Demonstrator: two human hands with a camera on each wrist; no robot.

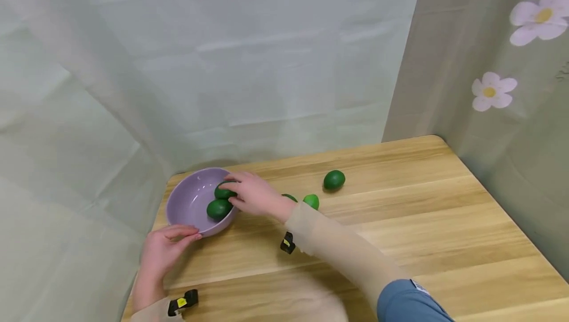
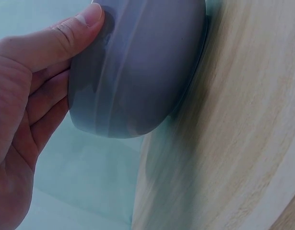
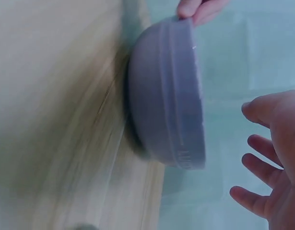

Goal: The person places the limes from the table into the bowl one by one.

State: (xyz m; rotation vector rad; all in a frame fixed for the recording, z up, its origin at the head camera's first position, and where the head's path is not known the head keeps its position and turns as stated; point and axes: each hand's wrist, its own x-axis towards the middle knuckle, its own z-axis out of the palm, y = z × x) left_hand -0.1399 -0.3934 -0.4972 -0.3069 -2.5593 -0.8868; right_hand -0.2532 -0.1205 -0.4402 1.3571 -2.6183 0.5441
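Note:
A purple bowl stands at the table's left back corner with two dark green avocados inside, a nearer avocado and a farther avocado. My left hand pinches the bowl's near rim, thumb on the rim and fingers against the outer wall in the left wrist view. Over the right side of the bowl reaches my right hand, its fingertips overlapping the farther avocado. In the right wrist view the fingers are spread beside the rim, with nothing seen between them and the thumb.
Another dark green avocado lies on the wooden table toward the back. A bright green fruit and a mostly hidden dark green one are behind my right wrist. A pale curtain hangs along the table's back edge.

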